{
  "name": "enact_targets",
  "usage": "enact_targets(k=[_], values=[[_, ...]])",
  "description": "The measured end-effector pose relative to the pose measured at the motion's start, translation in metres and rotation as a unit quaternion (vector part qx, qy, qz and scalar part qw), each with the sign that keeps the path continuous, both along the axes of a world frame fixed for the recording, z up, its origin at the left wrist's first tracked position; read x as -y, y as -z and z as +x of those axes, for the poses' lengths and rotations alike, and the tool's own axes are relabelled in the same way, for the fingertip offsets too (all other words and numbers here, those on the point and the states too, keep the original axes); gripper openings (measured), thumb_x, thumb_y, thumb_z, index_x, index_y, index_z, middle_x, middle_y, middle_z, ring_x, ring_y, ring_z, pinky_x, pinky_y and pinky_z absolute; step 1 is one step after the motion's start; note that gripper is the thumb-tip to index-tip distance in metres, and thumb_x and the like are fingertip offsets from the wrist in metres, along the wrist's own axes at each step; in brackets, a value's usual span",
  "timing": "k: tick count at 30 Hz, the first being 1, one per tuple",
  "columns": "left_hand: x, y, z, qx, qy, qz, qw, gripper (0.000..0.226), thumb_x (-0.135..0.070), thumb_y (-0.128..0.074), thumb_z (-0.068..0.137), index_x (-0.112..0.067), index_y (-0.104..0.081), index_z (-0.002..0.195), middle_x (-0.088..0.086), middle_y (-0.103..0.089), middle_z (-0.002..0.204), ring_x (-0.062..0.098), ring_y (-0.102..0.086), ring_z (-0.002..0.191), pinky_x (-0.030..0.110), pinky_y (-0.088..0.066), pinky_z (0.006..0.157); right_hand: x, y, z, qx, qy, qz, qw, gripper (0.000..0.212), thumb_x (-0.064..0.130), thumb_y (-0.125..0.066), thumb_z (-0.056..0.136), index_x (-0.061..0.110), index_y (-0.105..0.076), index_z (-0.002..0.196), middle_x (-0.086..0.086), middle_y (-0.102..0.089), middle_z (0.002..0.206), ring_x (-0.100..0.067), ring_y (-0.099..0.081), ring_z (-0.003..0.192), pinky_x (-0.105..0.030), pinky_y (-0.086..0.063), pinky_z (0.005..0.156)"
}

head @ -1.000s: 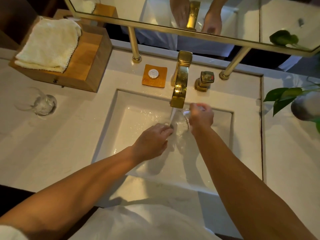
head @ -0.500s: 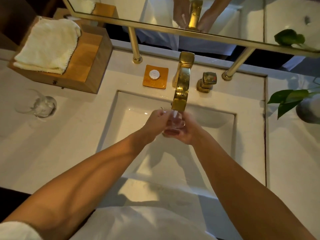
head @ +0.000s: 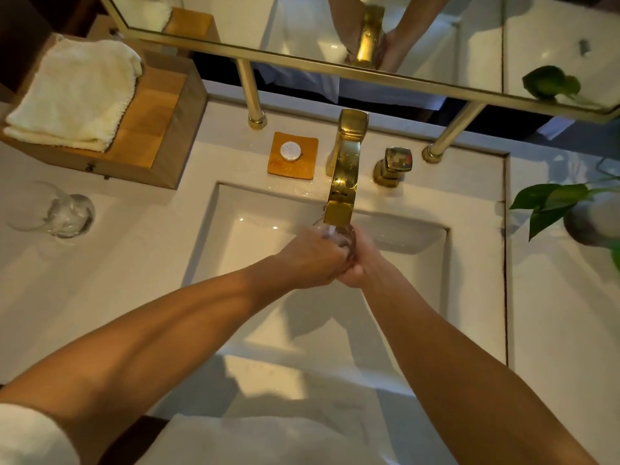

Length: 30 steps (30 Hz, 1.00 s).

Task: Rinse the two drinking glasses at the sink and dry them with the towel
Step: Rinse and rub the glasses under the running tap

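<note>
Both hands (head: 312, 260) (head: 361, 260) together around glass (head: 338, 235)

Wooden box (head: 167, 129), plant (head: 550, 203), orange tray (head: 303, 169), perhaps soap (head: 290, 151)

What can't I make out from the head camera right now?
Head view:
- Held glass: mostly covered by left hand and right hand; how clean, unclear.
- Second glass on the counter: clear, blurred; wet or dry unknown.
- Plant pot: cut off by right edge.
- Disc on orange pad: lettering too small.
</note>
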<state>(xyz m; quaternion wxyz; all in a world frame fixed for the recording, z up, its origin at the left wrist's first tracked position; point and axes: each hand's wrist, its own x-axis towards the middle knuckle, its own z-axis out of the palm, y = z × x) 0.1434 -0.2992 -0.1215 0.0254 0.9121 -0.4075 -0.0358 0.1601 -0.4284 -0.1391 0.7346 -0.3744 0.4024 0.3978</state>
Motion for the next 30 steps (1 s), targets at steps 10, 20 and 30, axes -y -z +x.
enact_targets(k=[10, 20, 30], values=[[-0.025, 0.002, 0.004, -0.026, 0.091, -0.024, 0.995, 0.047, -0.043, -0.032, 0.106, -0.017, -0.071, 0.112, 0.003, -0.072, 0.112, 0.024, -0.067, 0.097, 0.039, -0.053, 0.084, 0.006, -0.018, 0.004, 0.054, -0.172, 0.024, 0.983, 0.044, 0.035, -0.05, 0.102, 0.008, -0.071, 0.075, -0.006, -0.066, 0.067, -0.017, -0.065, 0.052, -0.026, -0.052, 0.038], [0.039, -0.021, -0.003, -0.195, -0.549, -0.254, 0.772, 0.026, -0.038, -0.058, 0.097, -0.024, -0.055, 0.075, -0.013, -0.046, 0.064, 0.014, -0.053, 0.068, 0.022, -0.031, 0.053, -0.017, 0.009, -0.02, 0.02, 0.125, -0.003, 0.992, 0.039, 0.046, -0.059, 0.093, 0.016, -0.068, 0.117, -0.01, -0.071, 0.108, -0.025, -0.066, 0.114, -0.041, -0.055, 0.096], [0.043, -0.009, -0.012, -0.158, -0.534, -0.214, 0.803, 0.039, -0.044, -0.048, 0.102, -0.012, -0.067, 0.091, 0.0, -0.063, 0.078, 0.017, -0.063, 0.072, 0.023, -0.039, 0.058, -0.02, 0.011, -0.018, 0.068, 0.121, -0.136, 0.981, 0.028, 0.035, -0.057, 0.097, 0.011, -0.071, 0.092, -0.007, -0.071, 0.084, -0.019, -0.069, 0.076, -0.032, -0.057, 0.064]])
